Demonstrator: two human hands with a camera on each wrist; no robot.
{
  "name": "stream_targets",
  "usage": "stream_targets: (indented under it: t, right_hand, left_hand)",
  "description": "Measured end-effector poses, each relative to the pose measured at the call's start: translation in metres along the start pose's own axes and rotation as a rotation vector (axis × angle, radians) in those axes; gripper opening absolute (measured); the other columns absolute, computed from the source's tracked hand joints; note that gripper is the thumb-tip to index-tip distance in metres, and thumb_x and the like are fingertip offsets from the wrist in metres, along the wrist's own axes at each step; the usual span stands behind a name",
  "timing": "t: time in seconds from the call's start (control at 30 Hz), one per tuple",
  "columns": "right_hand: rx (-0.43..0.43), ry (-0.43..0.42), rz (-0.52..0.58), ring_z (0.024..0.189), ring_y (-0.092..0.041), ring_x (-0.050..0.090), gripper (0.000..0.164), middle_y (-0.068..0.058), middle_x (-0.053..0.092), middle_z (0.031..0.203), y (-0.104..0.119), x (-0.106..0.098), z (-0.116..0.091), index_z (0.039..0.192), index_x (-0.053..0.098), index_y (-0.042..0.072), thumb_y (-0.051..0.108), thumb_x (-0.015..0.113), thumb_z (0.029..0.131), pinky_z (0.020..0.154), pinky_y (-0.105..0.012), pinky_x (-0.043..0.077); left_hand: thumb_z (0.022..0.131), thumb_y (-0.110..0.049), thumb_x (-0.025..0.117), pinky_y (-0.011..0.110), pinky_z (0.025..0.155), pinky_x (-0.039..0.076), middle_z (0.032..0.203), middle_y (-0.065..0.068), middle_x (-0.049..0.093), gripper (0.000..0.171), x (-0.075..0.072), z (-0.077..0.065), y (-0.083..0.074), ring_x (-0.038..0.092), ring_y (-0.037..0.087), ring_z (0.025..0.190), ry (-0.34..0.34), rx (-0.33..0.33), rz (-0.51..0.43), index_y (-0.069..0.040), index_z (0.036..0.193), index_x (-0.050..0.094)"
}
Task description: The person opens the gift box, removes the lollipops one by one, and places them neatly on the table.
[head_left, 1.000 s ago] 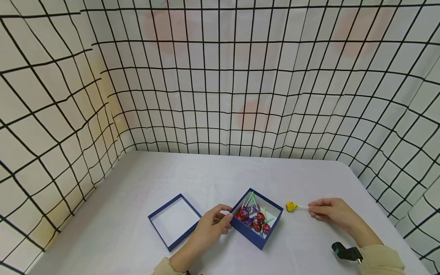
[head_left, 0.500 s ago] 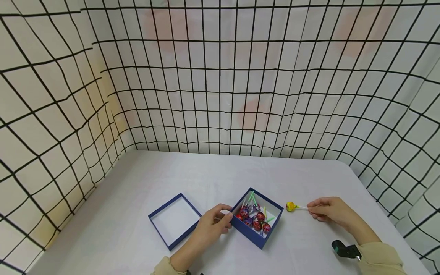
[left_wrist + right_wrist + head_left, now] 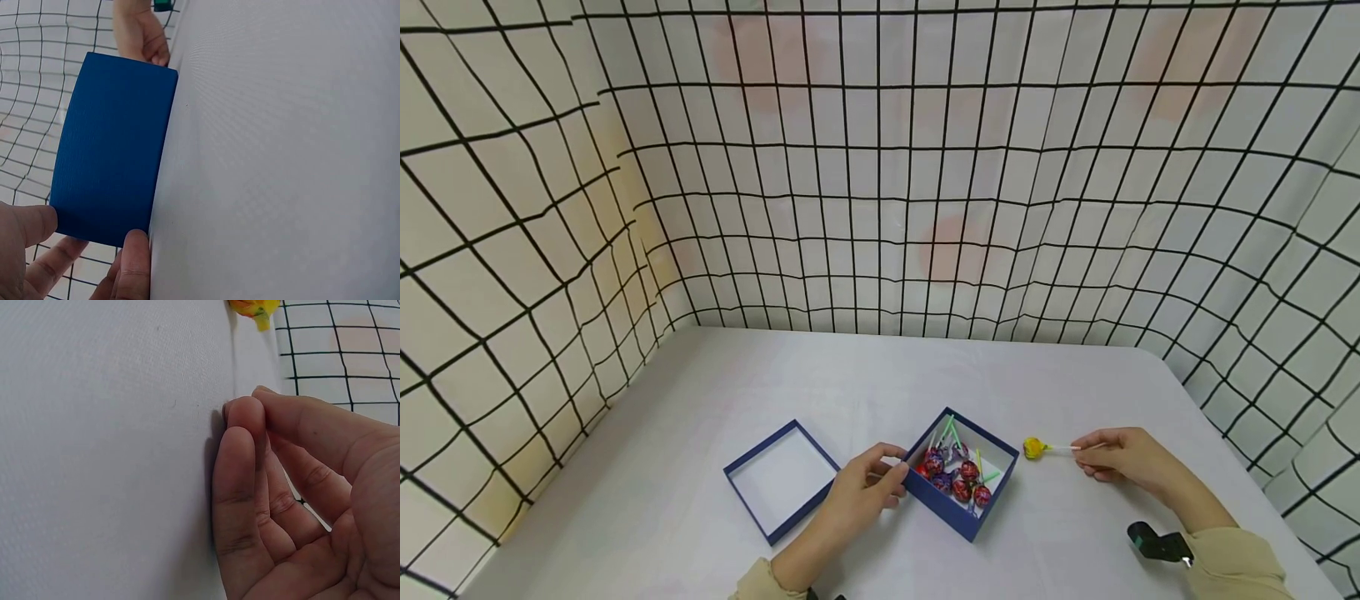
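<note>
My left hand (image 3: 863, 490) holds the left corner of a blue box (image 3: 953, 515), thumb on one side and fingers on the other. In the left wrist view the outer wall of the box (image 3: 115, 150) stands between thumb and fingers. Inside it lie several lollipops (image 3: 961, 490) in red and purple wrappers, some with green sticks. To the right of the box, my right hand (image 3: 1123, 458) pinches the white stick of a yellow-wrapped lollipop (image 3: 1034, 448) low over the table. The right wrist view shows only its yellow wrapper, and the fingers hide the stick there.
A blue-rimmed box lid (image 3: 782, 481), white inside, lies on the white table (image 3: 880, 383) left of my left forearm. A black wrist device (image 3: 1157, 543) sits at the right sleeve. Black netting (image 3: 880, 221) surrounds the table at the back and sides.
Almost nothing differs. Both hands keep their hold, and box, lid and yellow lollipop stay in place apart from a very slight shift of the whole view.
</note>
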State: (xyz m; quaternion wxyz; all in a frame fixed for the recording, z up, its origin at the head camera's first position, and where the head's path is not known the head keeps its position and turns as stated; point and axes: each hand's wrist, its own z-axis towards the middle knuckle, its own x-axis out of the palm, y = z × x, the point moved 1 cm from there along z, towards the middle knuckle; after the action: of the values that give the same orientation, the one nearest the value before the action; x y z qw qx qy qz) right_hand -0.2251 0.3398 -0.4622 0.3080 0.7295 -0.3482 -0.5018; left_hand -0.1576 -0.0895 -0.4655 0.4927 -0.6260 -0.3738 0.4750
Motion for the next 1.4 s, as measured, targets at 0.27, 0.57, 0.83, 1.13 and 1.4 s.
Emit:
stream_targets:
  t: [0.27, 0.57, 0.83, 1.13, 1.4]
  right_hand:
    - [-0.003, 0.019, 0.001, 0.084, -0.009, 0.068, 0.04, 0.001, 0.078, 0.098, 0.003, -0.001, -0.002, 0.129, 0.068, -0.01, 0.021, 0.074, 0.103, 0.073, -0.023, 0.062]
    - [-0.046, 0.002, -0.042, 0.09, -0.009, 0.071, 0.047, -0.006, 0.081, 0.11, 0.016, -0.005, -0.004, 0.134, 0.064, -0.009, 0.025, 0.073, 0.104, 0.078, -0.024, 0.063]
    - [-0.141, -0.047, -0.045, 0.091, -0.005, 0.073, 0.05, -0.013, 0.08, 0.116, 0.027, -0.002, -0.001, 0.137, 0.063, -0.011, 0.03, 0.068, 0.108, 0.081, -0.022, 0.064]
    - [-0.198, -0.063, -0.048, 0.097, -0.007, 0.075, 0.048, -0.02, 0.077, 0.124, 0.037, 0.004, 0.0, 0.14, 0.063, -0.007, 0.026, 0.071, 0.106, 0.085, -0.023, 0.064]
    - [-0.228, -0.095, -0.085, 0.096, -0.006, 0.075, 0.047, -0.019, 0.077, 0.124, 0.045, 0.006, -0.001, 0.136, 0.067, -0.003, 0.032, 0.072, 0.105, 0.083, -0.019, 0.063]
  left_hand:
    - [0.109, -0.031, 0.066, 0.036, 0.081, 0.066, 0.113, 0.013, 0.074, 0.032, 0.0, 0.0, 0.0, 0.076, 0.02, 0.095, 0.002, 0.007, -0.013, -0.013, 0.135, 0.068]
    - [0.109, -0.032, 0.065, 0.032, 0.079, 0.066, 0.111, 0.012, 0.074, 0.032, -0.001, 0.003, 0.001, 0.075, 0.019, 0.093, -0.001, 0.011, -0.011, -0.013, 0.134, 0.068]
    - [0.109, -0.033, 0.066, 0.035, 0.08, 0.066, 0.111, 0.011, 0.073, 0.031, -0.001, 0.002, 0.001, 0.075, 0.02, 0.093, 0.002, -0.007, -0.002, -0.015, 0.134, 0.069]
    - [0.109, -0.031, 0.066, 0.037, 0.081, 0.066, 0.112, 0.012, 0.074, 0.032, 0.0, 0.001, 0.001, 0.076, 0.022, 0.094, 0.006, 0.004, -0.015, -0.013, 0.135, 0.068]
    - [0.109, -0.032, 0.066, 0.037, 0.08, 0.066, 0.113, 0.012, 0.074, 0.032, -0.001, 0.001, 0.0, 0.076, 0.021, 0.094, 0.004, 0.008, -0.011, -0.014, 0.136, 0.068]
